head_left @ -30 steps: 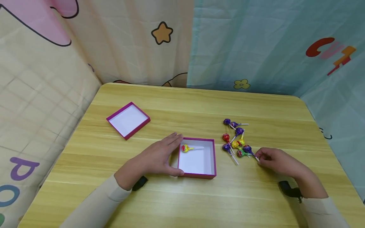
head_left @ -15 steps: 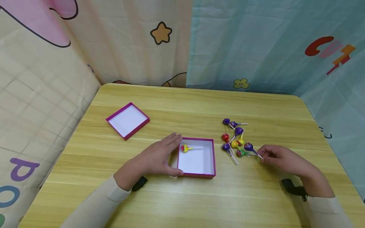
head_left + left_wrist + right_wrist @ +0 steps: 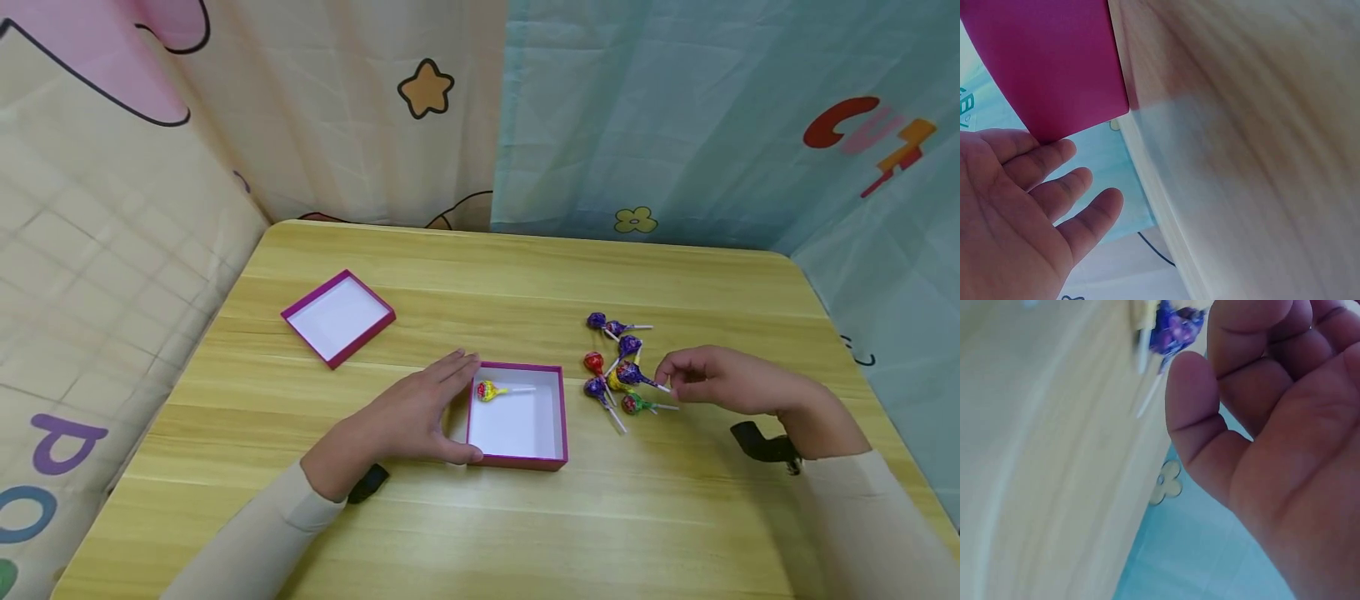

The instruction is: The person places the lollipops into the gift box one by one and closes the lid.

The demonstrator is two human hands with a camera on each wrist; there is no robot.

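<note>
In the head view my right hand (image 3: 723, 379) pinches the white stick of a purple-wrapped lollipop (image 3: 628, 373), whose head is over a yellow lollipop (image 3: 617, 382) in the loose group. The right wrist view has bent fingers and a purple wrapper (image 3: 1175, 330) beyond them. With thumb and fingers spread, my left hand (image 3: 408, 408) rests along the left side of a magenta box (image 3: 564, 417), touching near its corners. Inside that white-lined box lies one yellow-and-red lollipop (image 3: 489, 390). The left wrist view has fingertips at the box's outer wall (image 3: 1054, 62).
A matching magenta lid (image 3: 363, 340), white side up, lies at the left of the wooden table (image 3: 465, 275). Several other lollipops lie right of the box, among them a red one (image 3: 593, 362) and a green one (image 3: 634, 404). Printed curtains (image 3: 645, 108) hang behind.
My right hand first draws the purple lollipop a little to the right, then moves it up and left, away from the green one and over the yellow one. The left hand stays on the box.
</note>
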